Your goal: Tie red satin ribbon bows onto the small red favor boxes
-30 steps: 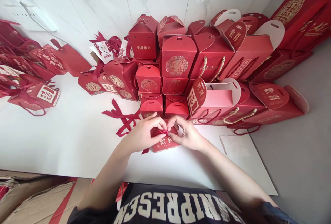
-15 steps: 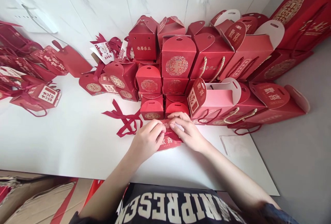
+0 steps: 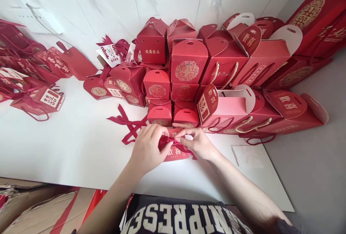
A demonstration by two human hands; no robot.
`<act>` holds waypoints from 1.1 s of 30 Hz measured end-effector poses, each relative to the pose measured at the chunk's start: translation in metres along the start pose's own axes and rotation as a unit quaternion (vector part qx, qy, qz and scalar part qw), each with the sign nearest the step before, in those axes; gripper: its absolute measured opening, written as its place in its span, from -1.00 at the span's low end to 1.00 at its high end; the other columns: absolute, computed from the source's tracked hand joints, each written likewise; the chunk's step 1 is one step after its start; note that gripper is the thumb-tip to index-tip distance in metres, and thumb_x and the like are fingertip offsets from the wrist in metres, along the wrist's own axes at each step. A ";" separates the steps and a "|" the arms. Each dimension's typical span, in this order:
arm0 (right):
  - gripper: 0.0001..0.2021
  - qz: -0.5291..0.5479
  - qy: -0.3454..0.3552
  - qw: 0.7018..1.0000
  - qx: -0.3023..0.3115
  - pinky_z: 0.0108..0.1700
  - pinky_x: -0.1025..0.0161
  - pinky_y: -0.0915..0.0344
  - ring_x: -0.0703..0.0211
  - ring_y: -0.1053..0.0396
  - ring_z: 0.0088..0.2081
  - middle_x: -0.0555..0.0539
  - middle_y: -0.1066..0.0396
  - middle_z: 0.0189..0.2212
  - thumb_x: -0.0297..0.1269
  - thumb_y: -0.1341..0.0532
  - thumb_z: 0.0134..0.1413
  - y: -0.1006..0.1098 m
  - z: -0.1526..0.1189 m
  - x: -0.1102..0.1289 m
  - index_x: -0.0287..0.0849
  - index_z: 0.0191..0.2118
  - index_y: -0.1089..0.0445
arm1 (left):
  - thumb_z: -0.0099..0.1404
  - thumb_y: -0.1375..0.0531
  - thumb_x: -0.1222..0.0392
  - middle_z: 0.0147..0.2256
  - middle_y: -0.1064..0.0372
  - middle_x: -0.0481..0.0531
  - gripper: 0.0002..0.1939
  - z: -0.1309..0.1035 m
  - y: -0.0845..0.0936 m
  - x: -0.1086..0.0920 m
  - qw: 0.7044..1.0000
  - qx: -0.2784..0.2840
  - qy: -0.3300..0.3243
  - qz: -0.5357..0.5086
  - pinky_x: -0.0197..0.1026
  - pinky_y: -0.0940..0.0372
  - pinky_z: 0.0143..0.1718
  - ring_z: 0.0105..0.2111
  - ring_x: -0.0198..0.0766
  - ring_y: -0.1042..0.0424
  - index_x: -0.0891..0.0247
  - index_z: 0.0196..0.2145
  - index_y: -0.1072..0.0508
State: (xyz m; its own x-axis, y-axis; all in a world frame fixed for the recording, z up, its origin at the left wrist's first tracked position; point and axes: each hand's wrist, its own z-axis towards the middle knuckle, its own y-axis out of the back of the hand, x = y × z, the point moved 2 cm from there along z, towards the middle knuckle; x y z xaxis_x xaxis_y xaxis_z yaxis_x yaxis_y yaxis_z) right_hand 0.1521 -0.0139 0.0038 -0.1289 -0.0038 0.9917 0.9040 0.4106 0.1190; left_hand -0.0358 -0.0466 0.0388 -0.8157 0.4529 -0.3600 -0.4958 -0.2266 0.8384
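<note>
In front of me on the white table lies a small red gift box with pale lettering on its flaps. A dark red ribbon runs across its top. My left hand pinches the ribbon from the left, its fingers curled over the box. From the right, the thumb and fingers of my right hand pinch the same ribbon close to its middle. The hands cover much of the box and the ribbon's centre. Loose dark red ribbon pieces lie left of my left hand.
Stacked red gift boxes stand behind my hands against the wall. An open pink-sided box is at the right. Ribboned red boxes sit at the far left. Cardboard lies below the table's front edge.
My fingers have shifted on the ribbon, which now looks bunched between both pinches at the box's middle. A ribbon end shows right of the box. The view has tilted slightly.
</note>
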 end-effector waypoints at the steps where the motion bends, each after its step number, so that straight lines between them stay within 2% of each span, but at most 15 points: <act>1: -0.78 -0.002 -0.002 1.000 -0.003 0.24 -0.01 -0.15 -0.11 -0.33 0.19 -0.12 -0.41 0.13 -0.04 -0.34 0.05 0.000 0.000 0.000 -0.06 -0.29 -0.60 | 0.25 -0.22 0.20 -0.32 -0.36 0.00 -0.85 -0.001 0.003 0.001 0.999 0.017 0.024 -0.018 -0.09 -0.24 -0.19 -0.29 -0.17 -0.33 0.23 -0.26 -0.30; 5: -0.83 -0.020 0.006 1.000 -0.007 0.24 -0.02 -0.16 -0.09 -0.33 0.19 -0.11 -0.42 0.12 -0.11 -0.32 0.09 0.000 0.000 -0.001 -0.05 -0.31 -0.59 | 0.31 -0.13 0.25 -0.33 -0.32 -0.03 -0.95 -0.007 0.013 0.002 0.990 0.056 0.088 -0.094 -0.12 -0.21 -0.16 -0.29 -0.23 -0.30 0.22 -0.34 -0.35; 8: -0.86 -0.031 0.018 0.999 -0.010 0.26 -0.06 -0.13 -0.09 -0.34 0.18 -0.11 -0.43 0.10 -0.15 -0.31 0.10 0.000 0.000 -0.001 -0.05 -0.30 -0.59 | 0.35 -0.11 0.23 -0.32 -0.32 -0.04 -0.88 -0.009 0.013 0.002 0.986 0.057 0.118 -0.107 -0.13 -0.18 -0.14 -0.29 -0.25 -0.29 0.21 -0.35 -0.40; 13: -0.87 -0.047 0.033 0.998 -0.015 0.23 -0.09 -0.17 -0.11 -0.37 0.15 -0.14 -0.45 0.07 -0.19 -0.29 0.09 -0.001 -0.001 0.001 -0.07 -0.31 -0.57 | 0.37 -0.14 0.08 -0.38 -0.31 -0.06 -0.80 -0.005 0.003 0.003 0.972 0.073 0.162 -0.156 -0.19 -0.17 -0.25 -0.32 -0.27 -0.28 0.22 -0.37 -0.41; 21: -0.94 -0.049 0.029 0.998 -0.030 0.28 -0.01 -0.09 -0.05 -0.30 0.20 -0.11 -0.38 0.15 -0.32 -0.25 0.06 -0.003 -0.004 0.003 -0.12 -0.40 -0.45 | 0.36 -0.11 0.23 -0.45 -0.23 -0.10 -0.77 -0.004 0.002 0.002 0.962 0.095 0.137 -0.218 -0.24 -0.12 -0.36 -0.43 -0.35 -0.22 0.25 -0.47 -0.26; 26: -0.93 -0.072 0.020 0.995 -0.065 0.22 0.02 -0.15 -0.02 -0.32 0.18 -0.09 -0.43 0.09 -0.40 -0.20 0.00 0.000 -0.009 0.006 -0.11 -0.44 -0.37 | 0.32 -0.10 0.32 -0.48 -0.19 -0.11 -0.79 -0.011 0.008 0.004 0.965 0.108 0.118 -0.207 -0.22 -0.12 -0.30 -0.42 -0.34 -0.20 0.25 -0.48 -0.21; 33: -0.89 -0.195 0.064 0.966 -0.157 0.13 0.02 -0.25 -0.03 -0.43 0.03 -0.11 -0.49 -0.01 -0.48 -0.23 -0.12 0.003 -0.017 0.004 -0.11 -0.45 -0.34 | 0.27 -0.09 0.36 -0.45 -0.20 -0.09 -0.82 -0.019 0.005 0.007 0.964 0.104 0.146 -0.196 -0.22 -0.12 -0.32 -0.40 -0.32 -0.20 0.24 -0.48 -0.20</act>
State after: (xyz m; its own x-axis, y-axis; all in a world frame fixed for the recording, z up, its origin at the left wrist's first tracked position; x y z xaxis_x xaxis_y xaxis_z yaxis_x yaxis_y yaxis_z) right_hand 0.1616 -0.0284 0.0086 -0.4516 -0.2235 0.8638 0.8784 0.0585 0.4743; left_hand -0.0496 -0.0612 0.0323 -0.6419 0.1990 -0.7405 -0.7375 0.1045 0.6673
